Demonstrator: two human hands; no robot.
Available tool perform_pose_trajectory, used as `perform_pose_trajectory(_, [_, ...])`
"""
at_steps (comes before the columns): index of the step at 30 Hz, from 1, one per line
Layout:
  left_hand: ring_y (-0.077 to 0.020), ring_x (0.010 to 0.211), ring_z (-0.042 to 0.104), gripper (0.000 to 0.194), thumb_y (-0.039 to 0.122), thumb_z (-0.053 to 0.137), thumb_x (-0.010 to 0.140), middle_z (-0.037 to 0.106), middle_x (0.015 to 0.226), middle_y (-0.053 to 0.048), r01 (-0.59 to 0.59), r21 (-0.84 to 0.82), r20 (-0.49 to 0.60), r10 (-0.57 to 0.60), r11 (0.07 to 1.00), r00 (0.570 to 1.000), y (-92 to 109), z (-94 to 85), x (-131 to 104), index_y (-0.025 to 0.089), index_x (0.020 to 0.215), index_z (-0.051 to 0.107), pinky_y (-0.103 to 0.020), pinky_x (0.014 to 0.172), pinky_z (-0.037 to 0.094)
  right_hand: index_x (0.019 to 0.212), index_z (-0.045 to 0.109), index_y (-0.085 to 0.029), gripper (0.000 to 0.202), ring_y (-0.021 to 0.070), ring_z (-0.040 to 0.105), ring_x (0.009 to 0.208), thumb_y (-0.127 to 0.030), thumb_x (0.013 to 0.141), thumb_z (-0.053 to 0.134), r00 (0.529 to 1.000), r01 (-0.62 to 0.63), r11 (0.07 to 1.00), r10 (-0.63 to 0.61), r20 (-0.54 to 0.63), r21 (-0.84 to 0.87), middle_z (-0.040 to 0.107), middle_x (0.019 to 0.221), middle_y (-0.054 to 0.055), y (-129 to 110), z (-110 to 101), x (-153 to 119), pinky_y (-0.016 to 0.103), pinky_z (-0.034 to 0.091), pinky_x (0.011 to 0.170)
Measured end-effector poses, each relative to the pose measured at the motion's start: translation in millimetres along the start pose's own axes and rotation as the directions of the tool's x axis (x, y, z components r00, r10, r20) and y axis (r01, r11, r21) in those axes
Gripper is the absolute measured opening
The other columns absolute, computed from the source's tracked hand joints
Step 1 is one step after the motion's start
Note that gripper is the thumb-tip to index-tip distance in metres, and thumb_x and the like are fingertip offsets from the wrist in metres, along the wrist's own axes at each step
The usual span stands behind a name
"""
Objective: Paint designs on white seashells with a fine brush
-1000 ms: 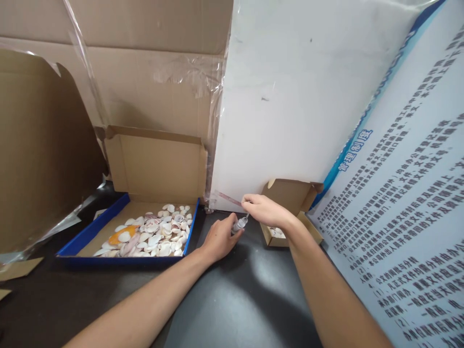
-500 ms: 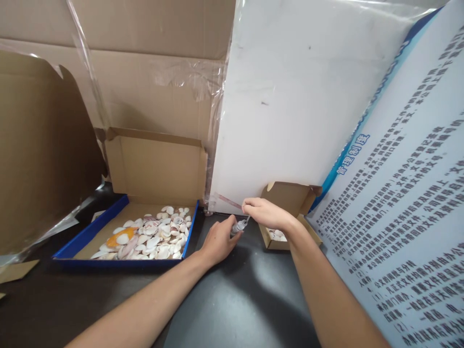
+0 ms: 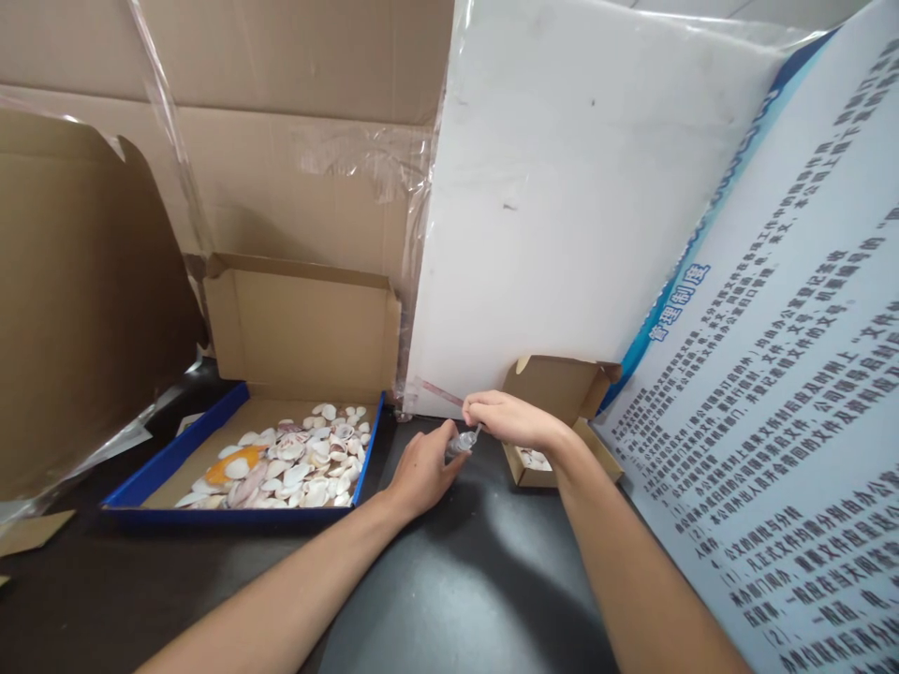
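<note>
A small clear bottle (image 3: 460, 444) is held between the thumb and fingers of my left hand (image 3: 421, 471), just above the dark table. My right hand (image 3: 509, 417) is closed right beside the bottle's mouth, pinching a thin stick-like piece (image 3: 479, 430) whose lower end reaches toward the bottle. Whether its tip is inside cannot be made out. Left of my hands, many white shells (image 3: 309, 463) and an orange piece (image 3: 231, 464) lie in a blue-edged box (image 3: 154, 473). Behind my right wrist, an open cardboard box (image 3: 548, 386) holds some more shells (image 3: 535, 460).
Large cardboard (image 3: 295, 187) and a white board (image 3: 548, 215) stand upright at the back, with clear tape on them. A printed panel (image 3: 787, 374) leans at the right. A brown cardboard flap (image 3: 84, 300) stands at the left, near scraps on the dark table (image 3: 449, 599).
My right hand has shifted slightly left and down beside the bottle. My left hand keeps its hold, and the view has tilted a little.
</note>
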State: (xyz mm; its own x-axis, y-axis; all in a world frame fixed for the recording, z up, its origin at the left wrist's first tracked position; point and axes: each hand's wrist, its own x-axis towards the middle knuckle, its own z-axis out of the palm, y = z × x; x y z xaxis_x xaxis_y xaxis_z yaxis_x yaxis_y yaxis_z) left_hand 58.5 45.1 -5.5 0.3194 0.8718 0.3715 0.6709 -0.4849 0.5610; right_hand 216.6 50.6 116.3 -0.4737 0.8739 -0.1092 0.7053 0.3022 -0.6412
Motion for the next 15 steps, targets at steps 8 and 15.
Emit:
perform_pose_trajectory(8, [-0.0201,0.076,0.062,0.011,0.032,0.056,0.09,0.068,0.083,-0.001,-0.005,0.006,0.009,0.005,1.0,1.0,-1.7,0.3,1.1,0.023,0.091,0.051,-0.028,0.065,0.035,0.076,0.05,-0.02,0.013,0.0106,0.036,0.053,-0.023,0.082,0.039,0.999,-0.039,0.995,0.037,0.025,0.088,0.04,0.064,-0.004,1.3,3.2,1.6,0.021,0.029,0.046])
perform_pose_trajectory(15, [-0.0191,0.069,0.061,0.013,0.033,0.057,0.089,0.065,0.075,0.001,0.004,0.014,0.022,-0.005,1.0,1.0,-1.5,1.9,1.3,0.023,0.086,0.049,-0.027,0.062,0.032,0.078,0.05,-0.02,0.012,0.0108,0.035,0.051,-0.023,0.083,0.039,0.999,-0.046,0.993,0.046,0.004,0.106,0.039,0.062,-0.005,-1.1,4.9,1.3,0.021,0.031,0.046])
